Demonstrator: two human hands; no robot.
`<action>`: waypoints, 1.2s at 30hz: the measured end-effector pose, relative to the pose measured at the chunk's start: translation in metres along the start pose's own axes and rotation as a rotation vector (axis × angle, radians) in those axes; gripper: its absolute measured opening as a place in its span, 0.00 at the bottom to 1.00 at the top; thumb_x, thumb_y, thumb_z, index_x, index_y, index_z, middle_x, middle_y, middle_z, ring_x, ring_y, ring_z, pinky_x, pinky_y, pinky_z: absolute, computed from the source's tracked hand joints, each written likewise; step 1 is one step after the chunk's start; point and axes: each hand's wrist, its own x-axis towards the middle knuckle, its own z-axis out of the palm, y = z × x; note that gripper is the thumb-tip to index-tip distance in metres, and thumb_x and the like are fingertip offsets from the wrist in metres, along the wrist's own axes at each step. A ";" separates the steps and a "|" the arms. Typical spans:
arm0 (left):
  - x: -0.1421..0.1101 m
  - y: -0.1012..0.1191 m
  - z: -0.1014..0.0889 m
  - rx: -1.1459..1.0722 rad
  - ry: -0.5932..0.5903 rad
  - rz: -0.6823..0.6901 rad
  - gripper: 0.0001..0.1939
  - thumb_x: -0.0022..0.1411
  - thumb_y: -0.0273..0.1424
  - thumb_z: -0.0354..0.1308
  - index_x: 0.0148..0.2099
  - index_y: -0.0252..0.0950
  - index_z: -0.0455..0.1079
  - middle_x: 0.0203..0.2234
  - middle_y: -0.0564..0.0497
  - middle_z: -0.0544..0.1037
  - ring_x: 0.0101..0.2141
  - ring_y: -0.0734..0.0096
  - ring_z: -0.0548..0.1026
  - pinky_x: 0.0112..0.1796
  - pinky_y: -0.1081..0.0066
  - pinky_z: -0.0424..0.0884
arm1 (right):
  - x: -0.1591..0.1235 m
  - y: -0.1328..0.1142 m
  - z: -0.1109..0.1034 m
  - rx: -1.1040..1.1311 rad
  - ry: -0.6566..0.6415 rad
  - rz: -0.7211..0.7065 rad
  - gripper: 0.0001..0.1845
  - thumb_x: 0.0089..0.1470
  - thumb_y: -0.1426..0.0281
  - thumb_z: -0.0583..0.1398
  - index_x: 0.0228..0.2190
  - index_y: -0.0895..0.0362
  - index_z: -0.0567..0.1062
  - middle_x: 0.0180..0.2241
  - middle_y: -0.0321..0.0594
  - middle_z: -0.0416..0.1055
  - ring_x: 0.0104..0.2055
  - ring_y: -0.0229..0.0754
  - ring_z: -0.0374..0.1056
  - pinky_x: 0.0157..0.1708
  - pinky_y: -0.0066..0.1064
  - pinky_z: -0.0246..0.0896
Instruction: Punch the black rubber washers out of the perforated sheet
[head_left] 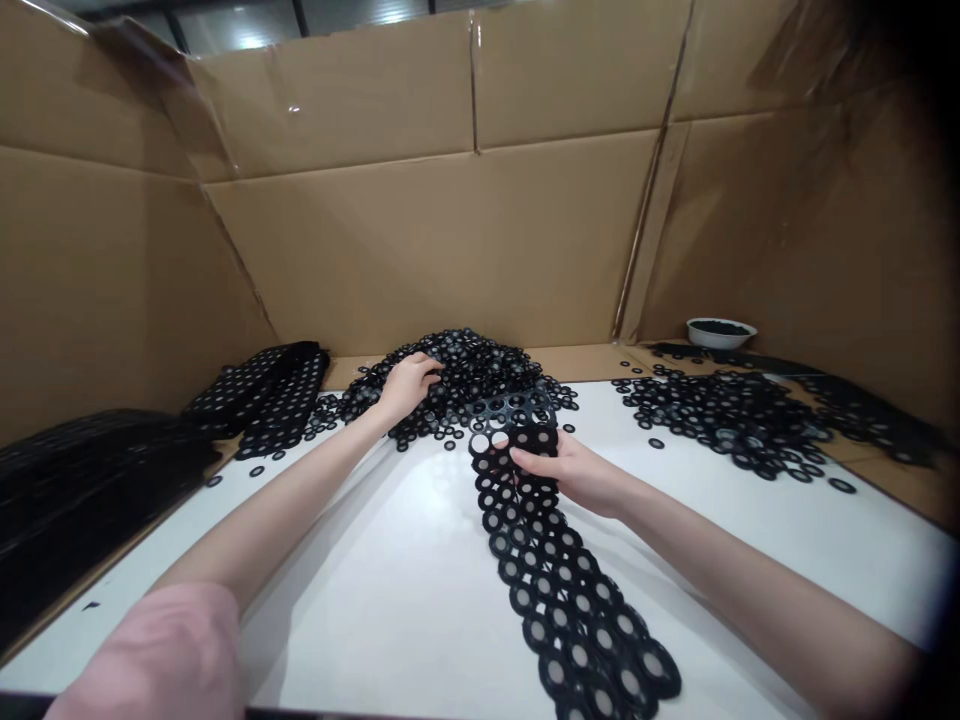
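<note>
My right hand [589, 475] is closed on a long black strip of joined rings [555, 560], its thumb lying across the front near the upper end. The strip hangs toward me over the white table, with pale discs showing in most ring centres. At its top, a clear dotted sheet section [514, 408] stretches toward the heap, and two ring holes at the upper left look bright white. My left hand [411, 385] is at the left side of a large heap of loose black rings [480, 360]. Its fingers are bent and slightly apart, with nothing visible between them.
Another spread of loose black rings [727, 410] lies at the right, below a white bowl [720, 338] with dark contents. Stacked ring strips [277, 395] and a dark pile [97, 490] line the left. Cardboard walls [435, 250] enclose the white table [360, 590].
</note>
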 end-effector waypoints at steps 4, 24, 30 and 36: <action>-0.004 0.028 -0.011 -0.021 0.092 0.089 0.13 0.64 0.32 0.52 0.50 0.32 0.65 0.45 0.44 0.71 0.42 0.63 0.72 0.41 0.59 0.71 | 0.000 0.000 0.000 0.014 -0.003 0.006 0.22 0.48 0.60 0.63 0.45 0.55 0.72 0.44 0.45 0.72 0.43 0.45 0.68 0.45 0.39 0.60; -0.068 0.141 -0.010 -0.329 -0.070 0.440 0.14 0.63 0.24 0.50 0.50 0.34 0.67 0.40 0.44 0.77 0.40 0.64 0.74 0.42 0.64 0.69 | -0.001 0.003 0.003 -0.187 -0.021 -0.083 0.16 0.50 0.61 0.61 0.38 0.58 0.73 0.38 0.39 0.73 0.44 0.45 0.66 0.45 0.37 0.59; -0.070 0.146 -0.010 -0.414 -0.048 0.342 0.12 0.65 0.23 0.46 0.49 0.34 0.66 0.41 0.46 0.77 0.38 0.70 0.76 0.40 0.72 0.71 | -0.001 0.005 0.008 -0.291 0.018 -0.081 0.14 0.51 0.60 0.59 0.33 0.58 0.72 0.34 0.39 0.73 0.40 0.47 0.67 0.42 0.40 0.60; -0.066 0.148 -0.013 -0.408 -0.016 0.354 0.14 0.65 0.26 0.49 0.52 0.36 0.64 0.42 0.45 0.77 0.41 0.66 0.75 0.43 0.68 0.69 | -0.001 0.004 0.010 -0.328 0.044 -0.106 0.13 0.53 0.60 0.57 0.35 0.57 0.71 0.35 0.39 0.73 0.42 0.48 0.67 0.43 0.40 0.61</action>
